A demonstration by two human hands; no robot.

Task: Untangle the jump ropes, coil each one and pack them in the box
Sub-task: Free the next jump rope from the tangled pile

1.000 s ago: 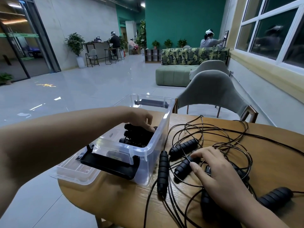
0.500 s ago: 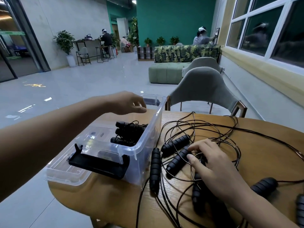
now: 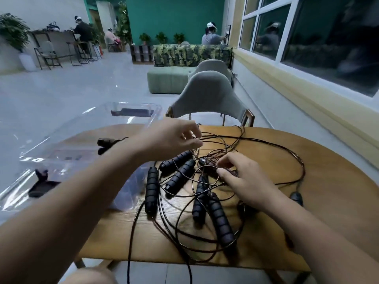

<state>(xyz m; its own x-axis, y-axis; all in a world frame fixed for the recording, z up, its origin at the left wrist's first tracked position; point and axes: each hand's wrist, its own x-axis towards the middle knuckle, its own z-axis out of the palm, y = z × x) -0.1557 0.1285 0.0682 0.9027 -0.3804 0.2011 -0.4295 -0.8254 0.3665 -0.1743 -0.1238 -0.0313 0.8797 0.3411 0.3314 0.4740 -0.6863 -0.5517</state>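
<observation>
Right of the box [image 3: 131, 193], we pinch tangled jump ropes [image 3: 151, 191] with left grip [image 3: 172, 138] and right grip [image 3: 248, 181] to separate loops.

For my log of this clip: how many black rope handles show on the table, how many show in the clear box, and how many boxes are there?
Clear box: 1
Black handles on the table: 6
Handle ends showing in the box: 2
Total: 9
A half-hidden dark shape may be a seventh handle.
</observation>
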